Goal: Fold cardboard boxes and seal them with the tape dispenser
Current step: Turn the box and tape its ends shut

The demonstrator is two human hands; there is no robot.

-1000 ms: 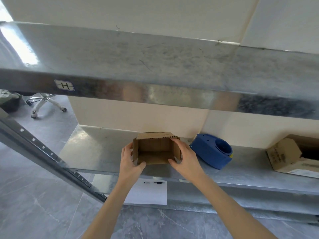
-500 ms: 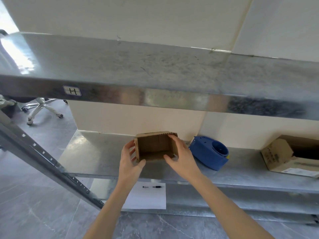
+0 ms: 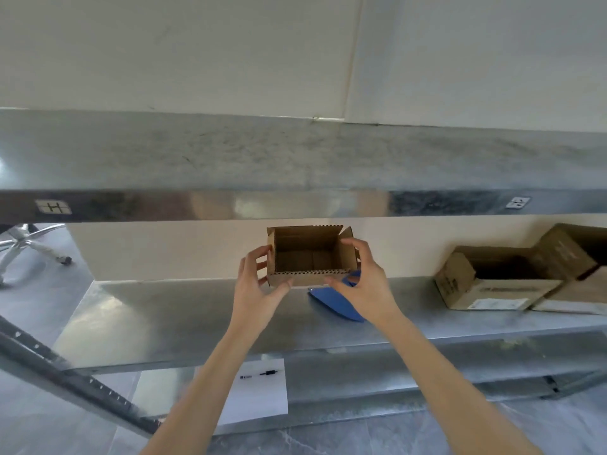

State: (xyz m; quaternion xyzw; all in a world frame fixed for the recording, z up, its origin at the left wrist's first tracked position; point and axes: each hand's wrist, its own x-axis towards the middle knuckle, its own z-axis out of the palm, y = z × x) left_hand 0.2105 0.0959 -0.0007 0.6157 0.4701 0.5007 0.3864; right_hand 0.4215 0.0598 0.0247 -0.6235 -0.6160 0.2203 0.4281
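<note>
A small brown corrugated cardboard box [image 3: 310, 257] sits between the two hands, held up off the grey metal shelf [image 3: 184, 318] with its open top turned toward the camera, so the inner floor and walls show. Its flaps stand out around the opening.

The left hand [image 3: 259, 292] grips the box's left side: the fingers curl round the left wall and the thumb reaches in under the near bottom edge. The right hand [image 3: 368, 284] holds the right side, with fingers bent over the right flap and the thumb stretched toward the near lower corner. Whether that thumb touches the card cannot be told.

A blue plastic tape dispenser [image 3: 333, 305] lies on the shelf just below and behind the right hand, partly hidden by that hand and the box.

Well to the right of the right hand, a larger open printed cardboard carton [image 3: 492, 287] rests on the same shelf. Below the forearms, on a lower level, lies a white sheet of paper [image 3: 259, 402] with a black pen [image 3: 271, 373] on it
</note>
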